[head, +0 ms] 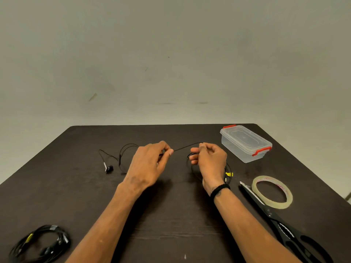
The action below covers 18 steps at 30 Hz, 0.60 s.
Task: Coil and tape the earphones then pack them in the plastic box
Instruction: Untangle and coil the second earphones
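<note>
Black earphones (121,158) were pinched by both hands above the dark bench (171,224): left hand (150,164) and right hand (209,160) each clamped on the cord, a short span stretched between them, loops and one earbud trailing on the bench. Plastic box (246,143) sat lidded far right; tape roll (272,191) beside scissors (281,223); a coiled cable bundle (40,243) near left.

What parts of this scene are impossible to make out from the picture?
Head view only:
- Scissors: handles cut off by the bottom edge.
- Coiled earphones bundle: blurred, partly cut by the lower left edge.
- Earphone cable: its coils are hidden behind the right hand; another stretch is hidden behind the left hand.
- Plastic box: contents unclear through the lid.
</note>
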Each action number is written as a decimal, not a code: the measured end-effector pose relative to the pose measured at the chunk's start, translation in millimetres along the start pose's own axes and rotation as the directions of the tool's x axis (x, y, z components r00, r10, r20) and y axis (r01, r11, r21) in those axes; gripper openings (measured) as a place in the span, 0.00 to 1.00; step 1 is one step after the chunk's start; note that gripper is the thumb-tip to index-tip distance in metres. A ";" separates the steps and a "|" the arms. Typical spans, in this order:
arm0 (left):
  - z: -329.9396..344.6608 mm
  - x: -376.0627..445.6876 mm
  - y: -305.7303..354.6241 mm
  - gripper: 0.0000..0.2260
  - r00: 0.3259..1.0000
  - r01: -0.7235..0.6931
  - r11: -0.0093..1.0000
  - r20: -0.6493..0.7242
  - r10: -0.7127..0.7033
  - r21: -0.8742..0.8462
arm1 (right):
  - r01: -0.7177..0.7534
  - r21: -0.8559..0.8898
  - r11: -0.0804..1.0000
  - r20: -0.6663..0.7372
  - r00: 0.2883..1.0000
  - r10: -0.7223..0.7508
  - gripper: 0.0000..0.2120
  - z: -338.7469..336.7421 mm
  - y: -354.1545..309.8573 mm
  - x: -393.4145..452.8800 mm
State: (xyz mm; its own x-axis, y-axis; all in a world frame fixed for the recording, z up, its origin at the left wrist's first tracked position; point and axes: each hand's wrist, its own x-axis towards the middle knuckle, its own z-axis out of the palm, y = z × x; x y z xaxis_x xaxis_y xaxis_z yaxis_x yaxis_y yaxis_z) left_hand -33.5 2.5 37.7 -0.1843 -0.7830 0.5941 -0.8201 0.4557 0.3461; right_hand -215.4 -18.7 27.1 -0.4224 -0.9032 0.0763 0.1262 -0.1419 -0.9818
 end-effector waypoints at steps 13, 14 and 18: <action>3.2 -1.4 6.7 0.08 0.998 -0.004 1.000 -0.056 0.002 -0.025 | 0.680 -0.388 0.622 0.479 0.725 -0.495 0.07 11.8 9.5 -26.3; 3.9 -1.1 6.7 0.09 0.999 0.002 1.000 -0.048 -0.003 -0.021 | 0.645 -0.392 0.656 0.462 0.755 -0.466 0.06 10.6 8.6 -25.2; 4.8 -1.3 3.4 0.11 0.999 0.038 0.999 -0.026 -0.038 -0.011 | 0.513 -0.376 0.772 0.389 0.843 -0.371 0.04 8.4 6.7 -23.6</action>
State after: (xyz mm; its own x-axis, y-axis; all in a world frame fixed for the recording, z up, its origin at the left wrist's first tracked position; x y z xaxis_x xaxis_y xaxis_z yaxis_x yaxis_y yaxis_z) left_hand -38.6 3.0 34.6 -0.1386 -0.7884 0.5993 -0.8207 0.4301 0.3760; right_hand -197.0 -1.7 20.1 -0.0543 -0.8664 0.4965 -0.4568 -0.4206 -0.7839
